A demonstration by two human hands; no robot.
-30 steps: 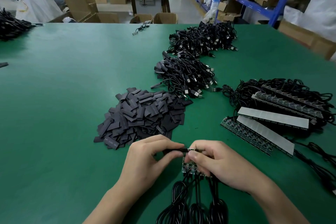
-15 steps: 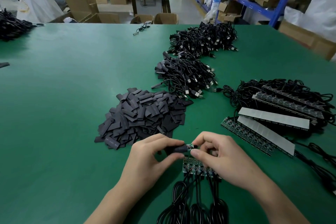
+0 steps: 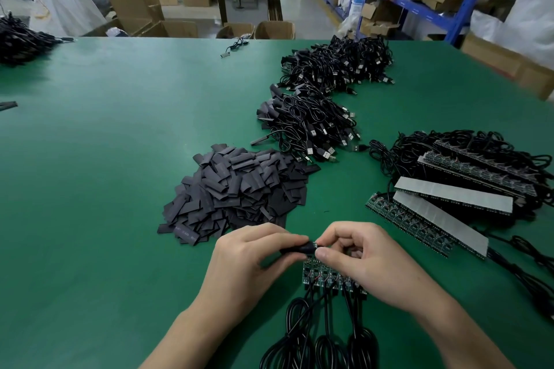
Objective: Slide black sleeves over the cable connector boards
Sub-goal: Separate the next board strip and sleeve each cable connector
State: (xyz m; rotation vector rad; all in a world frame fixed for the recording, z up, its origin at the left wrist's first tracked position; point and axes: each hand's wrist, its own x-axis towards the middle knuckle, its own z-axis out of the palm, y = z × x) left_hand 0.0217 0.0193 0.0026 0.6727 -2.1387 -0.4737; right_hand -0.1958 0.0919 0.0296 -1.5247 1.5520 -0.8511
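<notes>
A black sleeve (image 3: 298, 249) sat just nearer than the sleeve pile (image 3: 239, 192), pinched between the left hand's (image 3: 248, 257) thumb and fingers. At its right mouth, the right hand (image 3: 359, 257) pinched a connector board (image 3: 315, 245), mostly hidden. Nearer than the pile lay a strip of boards (image 3: 326, 277). Left of the pile stretched broad green table (image 3: 105, 159); right of it crowded stacked board panels (image 3: 449, 198).

Only one head cam, wide-angle, close over the green table (image 3: 105, 159), looking forward and down toward 12 o'clock; shelving (image 3: 419, 10) at 1 o'clock looks bent, probably the lens.
</notes>
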